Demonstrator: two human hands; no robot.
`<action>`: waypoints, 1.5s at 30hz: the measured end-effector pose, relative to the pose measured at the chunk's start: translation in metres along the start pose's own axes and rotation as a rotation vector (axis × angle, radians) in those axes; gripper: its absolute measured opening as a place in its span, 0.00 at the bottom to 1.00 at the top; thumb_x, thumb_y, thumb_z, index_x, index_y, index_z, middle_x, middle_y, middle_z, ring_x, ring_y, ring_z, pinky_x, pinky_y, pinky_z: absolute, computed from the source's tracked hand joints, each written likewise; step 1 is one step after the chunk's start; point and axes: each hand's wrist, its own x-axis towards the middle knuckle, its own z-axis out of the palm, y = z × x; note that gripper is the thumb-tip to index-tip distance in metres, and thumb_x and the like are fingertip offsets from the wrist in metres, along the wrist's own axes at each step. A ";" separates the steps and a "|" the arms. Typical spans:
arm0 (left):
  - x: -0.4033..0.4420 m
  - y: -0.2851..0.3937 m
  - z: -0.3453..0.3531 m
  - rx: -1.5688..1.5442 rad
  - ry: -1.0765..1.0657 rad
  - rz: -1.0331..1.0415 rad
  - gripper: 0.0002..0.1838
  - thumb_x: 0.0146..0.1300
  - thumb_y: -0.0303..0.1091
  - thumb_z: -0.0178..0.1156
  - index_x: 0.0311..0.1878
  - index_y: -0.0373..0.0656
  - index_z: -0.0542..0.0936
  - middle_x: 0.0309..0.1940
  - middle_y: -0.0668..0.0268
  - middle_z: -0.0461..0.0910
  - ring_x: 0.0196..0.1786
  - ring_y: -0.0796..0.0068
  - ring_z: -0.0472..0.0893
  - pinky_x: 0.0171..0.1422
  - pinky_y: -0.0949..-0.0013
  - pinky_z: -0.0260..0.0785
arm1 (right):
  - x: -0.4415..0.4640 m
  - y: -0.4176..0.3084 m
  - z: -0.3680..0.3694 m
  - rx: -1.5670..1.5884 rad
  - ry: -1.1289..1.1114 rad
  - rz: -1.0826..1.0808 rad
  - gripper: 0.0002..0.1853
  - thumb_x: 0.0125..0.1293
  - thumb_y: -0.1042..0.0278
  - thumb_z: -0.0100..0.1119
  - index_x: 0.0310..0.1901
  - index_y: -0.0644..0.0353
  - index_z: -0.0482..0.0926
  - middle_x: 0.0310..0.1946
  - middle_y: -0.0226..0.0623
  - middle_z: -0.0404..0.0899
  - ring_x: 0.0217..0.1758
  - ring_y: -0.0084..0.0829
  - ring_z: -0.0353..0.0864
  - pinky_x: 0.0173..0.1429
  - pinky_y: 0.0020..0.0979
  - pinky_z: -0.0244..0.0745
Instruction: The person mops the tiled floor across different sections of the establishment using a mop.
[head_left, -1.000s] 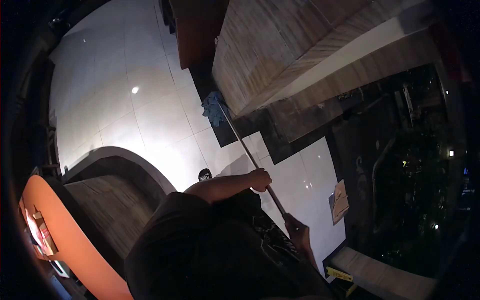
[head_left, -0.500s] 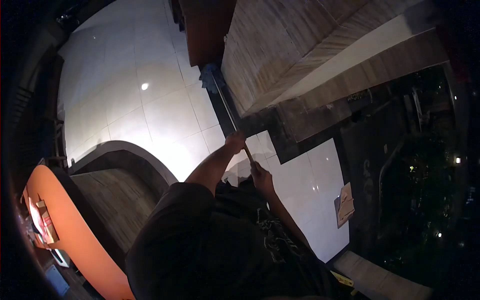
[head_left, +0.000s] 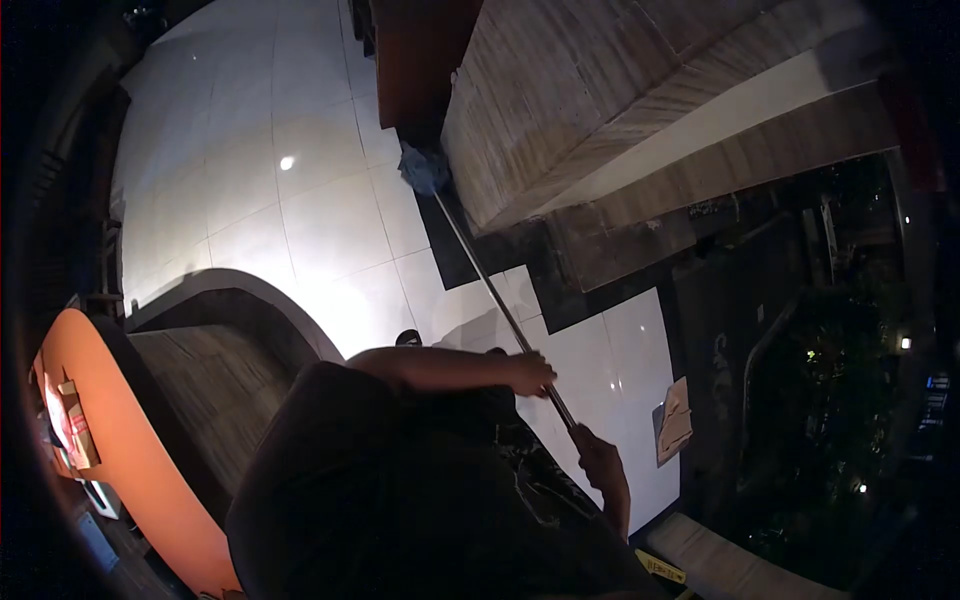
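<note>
A mop with a long thin handle [head_left: 492,290] slants across the floor from upper left to lower right. Its grey-blue head [head_left: 424,170] rests on the dark floor border beside the corner of a wood-look tiled pillar. My left hand [head_left: 532,374] is wrapped round the handle, in front of my body. Farther down, close to the handle's near end, my right hand [head_left: 600,462] is closed on it too. The fingers of both hands show only in part in the dim light.
White tiled floor [head_left: 240,170] spreads to the left, with a dark border. An orange-topped counter [head_left: 120,430] curves at lower left. The tiled pillar [head_left: 560,100] stands upper right, beside a reddish-brown panel [head_left: 420,60]. Flattened cardboard [head_left: 674,424] and a yellow sign [head_left: 660,567] are at right.
Both hands have moved right and down, drawing the mop handle back toward my right side. The mop head has slid slightly nearer, and more of the handle shows above my left hand.
</note>
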 end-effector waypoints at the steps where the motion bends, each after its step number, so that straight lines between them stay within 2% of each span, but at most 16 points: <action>1: 0.002 0.004 0.009 -0.002 0.001 0.004 0.21 0.62 0.55 0.61 0.45 0.46 0.80 0.42 0.57 0.83 0.51 0.51 0.81 0.57 0.50 0.70 | -0.002 0.018 -0.003 0.030 0.007 -0.010 0.22 0.73 0.56 0.56 0.62 0.60 0.77 0.31 0.34 0.83 0.29 0.25 0.79 0.34 0.32 0.74; 4: -0.002 -0.002 0.025 -0.016 -0.053 -0.028 0.21 0.63 0.56 0.61 0.44 0.48 0.80 0.42 0.59 0.83 0.51 0.53 0.82 0.57 0.49 0.70 | 0.013 0.047 0.025 0.067 0.084 -0.201 0.21 0.73 0.57 0.57 0.61 0.61 0.79 0.25 0.27 0.75 0.24 0.18 0.67 0.28 0.26 0.66; 8: -0.027 -0.039 0.046 0.256 0.019 -0.027 0.14 0.63 0.51 0.60 0.43 0.53 0.79 0.38 0.65 0.82 0.50 0.62 0.82 0.59 0.48 0.69 | 0.042 0.067 0.079 0.149 0.117 -0.290 0.19 0.73 0.59 0.58 0.59 0.61 0.80 0.24 0.25 0.73 0.25 0.14 0.64 0.27 0.24 0.62; 12: -0.050 -0.101 0.063 0.321 0.172 -0.156 0.08 0.62 0.44 0.59 0.40 0.54 0.79 0.35 0.68 0.81 0.48 0.64 0.82 0.56 0.49 0.70 | 0.057 -0.008 0.107 0.096 0.133 -0.194 0.21 0.72 0.52 0.57 0.60 0.56 0.79 0.34 0.48 0.85 0.35 0.34 0.84 0.43 0.37 0.78; 16: -0.090 -0.158 0.035 0.298 0.351 -0.377 0.05 0.61 0.39 0.58 0.36 0.52 0.80 0.36 0.65 0.81 0.47 0.62 0.83 0.48 0.52 0.75 | 0.144 -0.031 0.149 0.043 0.192 -0.613 0.21 0.74 0.52 0.53 0.59 0.58 0.76 0.32 0.49 0.84 0.36 0.37 0.86 0.40 0.37 0.78; 20: -0.108 -0.179 0.011 0.383 0.460 -0.596 0.06 0.61 0.36 0.59 0.37 0.46 0.79 0.38 0.59 0.80 0.49 0.58 0.82 0.50 0.54 0.79 | 0.162 -0.077 0.159 -0.001 0.108 -0.635 0.19 0.75 0.56 0.51 0.60 0.59 0.75 0.36 0.54 0.83 0.43 0.52 0.85 0.44 0.44 0.78; 24: -0.084 -0.171 0.032 0.329 0.337 -0.352 0.08 0.60 0.37 0.60 0.40 0.45 0.80 0.39 0.58 0.81 0.48 0.54 0.82 0.52 0.55 0.78 | 0.115 -0.065 0.129 -0.073 0.107 -0.514 0.19 0.75 0.57 0.50 0.61 0.59 0.74 0.43 0.57 0.82 0.50 0.60 0.80 0.48 0.48 0.77; 27: -0.063 -0.097 0.039 0.480 0.247 -0.037 0.12 0.56 0.39 0.62 0.40 0.44 0.80 0.38 0.57 0.82 0.46 0.54 0.82 0.53 0.50 0.75 | 0.091 0.018 0.105 -0.155 0.151 -0.637 0.23 0.76 0.54 0.48 0.65 0.58 0.71 0.46 0.56 0.82 0.49 0.54 0.82 0.47 0.46 0.77; 28: -0.046 -0.078 0.059 0.083 0.186 -0.159 0.14 0.54 0.41 0.64 0.39 0.43 0.80 0.39 0.56 0.83 0.47 0.52 0.82 0.53 0.49 0.75 | 0.089 0.056 0.102 -0.164 0.200 -0.736 0.24 0.76 0.54 0.47 0.67 0.58 0.70 0.44 0.54 0.83 0.44 0.49 0.85 0.45 0.43 0.77; 31: -0.021 -0.009 0.060 0.094 -0.167 0.016 0.14 0.66 0.44 0.56 0.44 0.44 0.80 0.42 0.54 0.84 0.49 0.51 0.83 0.53 0.49 0.74 | 0.003 0.049 0.061 -0.021 -0.141 0.006 0.24 0.77 0.53 0.48 0.67 0.56 0.71 0.60 0.49 0.78 0.47 0.37 0.85 0.52 0.35 0.79; 33: -0.011 0.017 0.073 -0.029 -0.233 0.073 0.13 0.65 0.44 0.58 0.43 0.44 0.80 0.41 0.54 0.84 0.49 0.51 0.83 0.51 0.49 0.74 | -0.012 0.101 0.062 0.008 -0.071 -0.048 0.23 0.76 0.54 0.51 0.67 0.55 0.73 0.46 0.41 0.84 0.32 0.29 0.79 0.39 0.32 0.78; 34: -0.004 0.020 0.089 -0.082 -0.251 0.094 0.12 0.64 0.43 0.60 0.43 0.45 0.80 0.41 0.55 0.84 0.48 0.51 0.83 0.50 0.49 0.74 | -0.007 0.141 0.070 -0.046 -0.011 -0.260 0.23 0.75 0.54 0.53 0.66 0.56 0.73 0.42 0.39 0.84 0.31 0.27 0.78 0.38 0.31 0.77; 36: 0.002 0.010 0.115 -0.120 -0.282 0.122 0.12 0.61 0.42 0.62 0.43 0.47 0.80 0.40 0.55 0.84 0.48 0.50 0.83 0.50 0.48 0.75 | -0.007 0.156 0.092 0.196 0.094 -0.337 0.23 0.74 0.58 0.56 0.65 0.61 0.74 0.31 0.31 0.81 0.31 0.20 0.74 0.35 0.26 0.73; 37: -0.008 0.011 0.108 -0.046 -0.257 0.095 0.12 0.61 0.42 0.62 0.43 0.47 0.80 0.40 0.56 0.84 0.48 0.51 0.83 0.50 0.48 0.75 | -0.006 0.143 0.101 0.261 0.074 -0.211 0.23 0.74 0.60 0.56 0.64 0.65 0.74 0.30 0.32 0.80 0.31 0.17 0.71 0.34 0.25 0.71; 41: -0.035 -0.034 0.112 0.124 -0.126 0.022 0.11 0.58 0.41 0.61 0.42 0.50 0.81 0.38 0.58 0.84 0.47 0.54 0.84 0.49 0.48 0.76 | 0.029 0.122 0.134 0.401 0.065 -0.313 0.22 0.73 0.59 0.59 0.60 0.66 0.77 0.27 0.31 0.78 0.29 0.17 0.70 0.32 0.25 0.69; 45: -0.067 -0.068 0.066 0.167 0.008 -0.169 0.09 0.57 0.40 0.61 0.40 0.51 0.83 0.36 0.60 0.84 0.47 0.55 0.84 0.47 0.50 0.77 | 0.074 0.065 0.143 0.234 0.087 -0.249 0.23 0.72 0.55 0.59 0.61 0.63 0.77 0.24 0.31 0.78 0.27 0.16 0.71 0.30 0.26 0.69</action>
